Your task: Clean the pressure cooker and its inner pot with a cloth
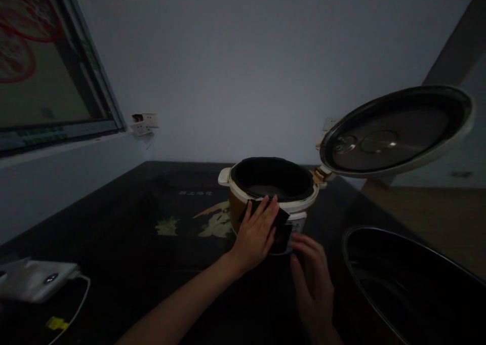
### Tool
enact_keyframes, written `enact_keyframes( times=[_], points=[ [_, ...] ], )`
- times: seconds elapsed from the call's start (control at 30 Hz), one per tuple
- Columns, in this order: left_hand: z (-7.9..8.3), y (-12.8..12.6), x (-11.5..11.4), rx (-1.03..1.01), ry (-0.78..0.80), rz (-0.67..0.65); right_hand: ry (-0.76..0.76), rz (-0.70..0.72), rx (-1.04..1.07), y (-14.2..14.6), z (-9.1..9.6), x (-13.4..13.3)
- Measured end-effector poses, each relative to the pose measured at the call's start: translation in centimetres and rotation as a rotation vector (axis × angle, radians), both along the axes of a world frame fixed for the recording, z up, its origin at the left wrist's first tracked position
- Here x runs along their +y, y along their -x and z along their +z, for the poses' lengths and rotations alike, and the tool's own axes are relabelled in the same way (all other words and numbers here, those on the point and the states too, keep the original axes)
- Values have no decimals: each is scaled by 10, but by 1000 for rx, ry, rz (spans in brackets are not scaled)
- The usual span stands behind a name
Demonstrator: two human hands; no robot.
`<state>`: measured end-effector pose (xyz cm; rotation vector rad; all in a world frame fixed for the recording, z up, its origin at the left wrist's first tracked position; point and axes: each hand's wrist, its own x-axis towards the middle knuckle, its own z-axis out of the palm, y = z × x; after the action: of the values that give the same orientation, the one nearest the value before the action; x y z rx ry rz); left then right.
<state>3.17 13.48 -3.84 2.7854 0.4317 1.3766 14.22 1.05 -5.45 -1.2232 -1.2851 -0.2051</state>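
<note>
An electric cooker (235, 203) with a white rim and brownish sides stands on the dark table, its hinged lid (387, 132) raised to the right. Its inside is dark, with a paler round base. My left hand (254, 233) presses a dark, thin, cloth-like piece (282, 217) against the cooker's front wall, fingers stretched over it. Close to the front panel (298, 224), my right hand (313, 276) has its fingers slightly curved and thumb apart, with nothing visible in it. Whether its fingertips touch the panel is hard to see.
A large dark pot (351, 256) stands at the near right, partly out of view. At the near left lies a white device (49, 279) with a cable (85, 297) and a yellow tag (56, 324). Wall sockets (149, 120) and a window (49, 82) are behind.
</note>
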Motion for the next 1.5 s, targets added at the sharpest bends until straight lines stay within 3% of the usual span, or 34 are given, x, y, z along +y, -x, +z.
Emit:
enact_keyframes(
  times=[0.17,0.33,0.57,0.7,0.83,1.0,1.2,1.5],
  points=[
    [15,-5,-14,-25,182,-99,51,133,25,12,0,-3],
    [27,-2,-30,-260,443,-275,111,205,90,20,4,7],
    [30,4,-33,-408,567,-301,212,102,-109,31,1,22],
    [40,11,-11,-474,405,-145,219,1,-151,27,1,26],
    [52,11,15,-247,143,30,224,-62,-112,15,1,24],
    [46,1,23,-174,-7,115,250,-67,102,-2,-10,24],
    [47,-7,24,-105,-69,200,282,-8,271,-11,-23,27],
    [49,-8,33,-121,-111,192,318,-12,300,-3,-18,28]
  ],
)
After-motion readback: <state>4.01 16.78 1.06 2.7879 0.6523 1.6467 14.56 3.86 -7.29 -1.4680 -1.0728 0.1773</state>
